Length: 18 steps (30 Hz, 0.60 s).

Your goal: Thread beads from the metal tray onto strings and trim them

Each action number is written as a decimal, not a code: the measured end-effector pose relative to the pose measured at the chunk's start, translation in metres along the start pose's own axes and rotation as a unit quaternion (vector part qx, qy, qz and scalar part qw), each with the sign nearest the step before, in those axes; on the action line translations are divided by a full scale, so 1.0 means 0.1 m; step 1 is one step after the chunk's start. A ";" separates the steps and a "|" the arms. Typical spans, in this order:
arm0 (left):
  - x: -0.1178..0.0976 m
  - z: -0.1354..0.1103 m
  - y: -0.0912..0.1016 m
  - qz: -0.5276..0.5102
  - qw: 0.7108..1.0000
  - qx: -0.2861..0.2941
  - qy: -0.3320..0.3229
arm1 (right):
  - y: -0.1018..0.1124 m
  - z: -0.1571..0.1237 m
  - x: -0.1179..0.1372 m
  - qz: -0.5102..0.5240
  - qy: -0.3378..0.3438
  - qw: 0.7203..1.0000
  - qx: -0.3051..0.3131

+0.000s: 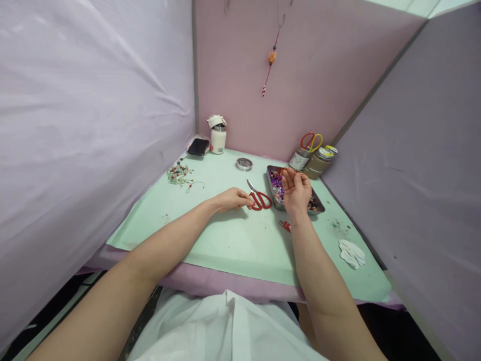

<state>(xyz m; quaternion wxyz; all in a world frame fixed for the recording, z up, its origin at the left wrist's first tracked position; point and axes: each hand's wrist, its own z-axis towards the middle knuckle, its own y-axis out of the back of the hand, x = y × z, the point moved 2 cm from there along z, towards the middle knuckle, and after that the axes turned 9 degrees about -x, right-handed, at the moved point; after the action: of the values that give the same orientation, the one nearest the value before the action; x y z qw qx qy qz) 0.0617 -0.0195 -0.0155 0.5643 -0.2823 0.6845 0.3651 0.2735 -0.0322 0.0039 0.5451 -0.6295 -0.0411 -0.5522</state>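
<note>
My left hand (233, 199) is closed in a pinch just above the green table, beside the red-handled scissors (259, 196). What its fingertips hold is too small to make out, and I cannot tell whether they touch the scissors' handle. Palm turned up and fingers curled together, my right hand (297, 189) is raised over a metal tray (276, 203) of purple, clear and amber beads. Something thin and orange shows at its fingertips, too small to name. My right hand and wrist hide part of the tray and of a small red-handled tool (285, 225).
Tangled beaded strands (180, 174) lie at the left, near a phone (198, 147) and a white bottle (218, 139). A round clear case (244, 164) sits at the back. Jars (319, 163) stand behind the tray. A white crumpled cloth (351, 253) lies right. A beaded cord (272, 57) hangs above.
</note>
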 end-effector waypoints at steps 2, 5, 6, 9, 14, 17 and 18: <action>-0.02 -0.02 -0.01 0.005 1.000 0.021 0.000 | -0.02 -0.03 0.00 -0.013 0.006 1.000 0.004; -0.07 -0.05 -0.01 0.008 0.999 0.040 -0.008 | -0.01 -0.03 -0.02 -0.027 0.007 1.000 0.000; -0.09 -0.06 0.00 0.007 0.999 0.038 -0.014 | 0.00 -0.02 -0.04 -0.034 0.006 0.999 -0.005; -0.12 -0.06 0.04 -0.009 0.999 0.012 -0.042 | 0.05 0.02 -0.11 -0.073 -0.017 0.997 -0.023; -0.17 -0.04 0.10 -0.089 0.988 -0.029 -0.124 | 0.09 0.02 -0.21 -0.154 -0.056 0.986 -0.021; -0.20 -0.05 0.11 -0.155 0.976 -0.016 -0.150 | 0.08 -0.01 -0.24 -0.210 -0.047 0.977 0.012; -0.20 -0.06 0.10 -0.174 0.974 -0.003 -0.146 | 0.08 -0.02 -0.25 -0.229 -0.044 0.972 0.029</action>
<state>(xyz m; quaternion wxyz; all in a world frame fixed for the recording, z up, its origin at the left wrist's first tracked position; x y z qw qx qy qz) 0.0545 -0.0195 0.0067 0.7127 -0.3423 0.5337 0.3002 0.2677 -0.0231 -0.0198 0.4199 -0.6113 -0.2237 -0.6324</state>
